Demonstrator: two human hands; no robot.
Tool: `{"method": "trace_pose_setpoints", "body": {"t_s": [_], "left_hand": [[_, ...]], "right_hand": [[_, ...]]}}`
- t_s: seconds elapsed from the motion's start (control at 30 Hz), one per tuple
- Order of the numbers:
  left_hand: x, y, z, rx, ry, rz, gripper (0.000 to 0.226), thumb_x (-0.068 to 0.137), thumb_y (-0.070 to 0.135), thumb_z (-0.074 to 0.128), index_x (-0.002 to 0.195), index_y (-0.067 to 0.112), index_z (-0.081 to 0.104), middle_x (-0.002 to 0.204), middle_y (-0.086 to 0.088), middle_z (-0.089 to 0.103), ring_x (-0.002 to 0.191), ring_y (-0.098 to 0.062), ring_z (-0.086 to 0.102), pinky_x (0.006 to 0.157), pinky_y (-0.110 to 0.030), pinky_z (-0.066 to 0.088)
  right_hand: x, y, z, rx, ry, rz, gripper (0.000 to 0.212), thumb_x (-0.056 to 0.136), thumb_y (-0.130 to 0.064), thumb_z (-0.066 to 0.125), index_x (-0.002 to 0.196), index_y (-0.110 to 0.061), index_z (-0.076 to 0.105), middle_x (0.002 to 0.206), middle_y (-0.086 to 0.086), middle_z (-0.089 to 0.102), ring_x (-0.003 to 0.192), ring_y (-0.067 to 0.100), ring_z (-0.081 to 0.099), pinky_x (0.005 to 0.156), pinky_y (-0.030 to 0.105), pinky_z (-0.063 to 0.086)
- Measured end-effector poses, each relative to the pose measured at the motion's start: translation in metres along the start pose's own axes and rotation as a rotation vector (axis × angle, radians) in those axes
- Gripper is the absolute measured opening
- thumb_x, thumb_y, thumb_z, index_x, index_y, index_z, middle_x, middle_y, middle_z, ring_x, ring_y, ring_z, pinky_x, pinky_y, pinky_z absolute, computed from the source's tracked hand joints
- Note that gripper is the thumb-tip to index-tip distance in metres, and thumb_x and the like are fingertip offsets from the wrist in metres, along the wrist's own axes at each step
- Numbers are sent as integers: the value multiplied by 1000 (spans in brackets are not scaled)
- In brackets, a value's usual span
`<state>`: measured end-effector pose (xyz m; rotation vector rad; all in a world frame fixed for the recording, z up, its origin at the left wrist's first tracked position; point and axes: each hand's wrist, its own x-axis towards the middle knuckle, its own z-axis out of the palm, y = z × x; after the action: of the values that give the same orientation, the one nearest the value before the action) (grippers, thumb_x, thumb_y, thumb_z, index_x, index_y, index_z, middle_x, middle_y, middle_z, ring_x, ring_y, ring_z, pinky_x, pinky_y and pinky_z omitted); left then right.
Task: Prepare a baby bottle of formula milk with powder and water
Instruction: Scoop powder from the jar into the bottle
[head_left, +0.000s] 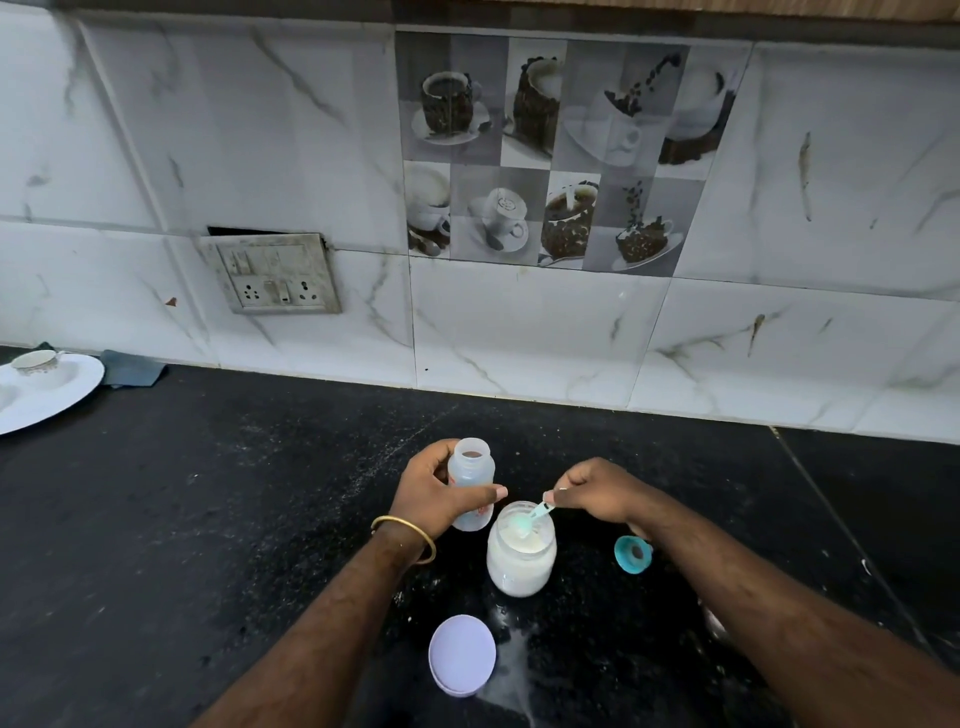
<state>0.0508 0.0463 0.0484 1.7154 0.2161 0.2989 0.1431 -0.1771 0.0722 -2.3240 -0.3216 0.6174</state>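
Head view: task looks early-to-mid, at the powder-scooping step. Small translucent plastic baby bottle (471, 480) stands uncapped on the black speckled stone counter (208, 519); can't tell whether any powder or water is in it yet. Left hand (434, 491) is wrapped round the bottle's body, thumb across the front, steadying it upright. Right hand (597, 491) pinches the handle of a pale teal plastic scoop (530, 519), fingers curled; the scoop bowl sits down in the mouth of the round clear jar of white formula powder (521, 551). Jar is just beside the bottle, on its near right side, directly below the right hand. Jar's round lilac lid (461, 654) lies off on the counter, nearer the camera. Teal bottle collar with teat (632, 554) rests apart on the right, partly under the right forearm. Some white powder looks spilled near the lid. Judged still to do: transfer scoops, add water, cap, shake. No water source in view
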Motion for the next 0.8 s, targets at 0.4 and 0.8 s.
{"method": "trace_pose_setpoints", "body": {"t_s": [0.4,0.8], "left_hand": [[4,4,8,9,-17,11,51,53,14,96,95,24,70,92,5,75,77,0,70,64,-13,53],[6,3,9,28,-22,9,52,53,18,97,96,27,70,97,3,74,83,-5,70,67,-16,55]], "right_hand": [[-2,23,5,108,36,17,22,88,-27,76,92,-6,76,83,-3,70,75,6,58,68,20,45],[-10,27,8,173,51,-28,11,89,-22,74,91,-12,78,76,-16,72,73,-2,63,64,12,46]]}}
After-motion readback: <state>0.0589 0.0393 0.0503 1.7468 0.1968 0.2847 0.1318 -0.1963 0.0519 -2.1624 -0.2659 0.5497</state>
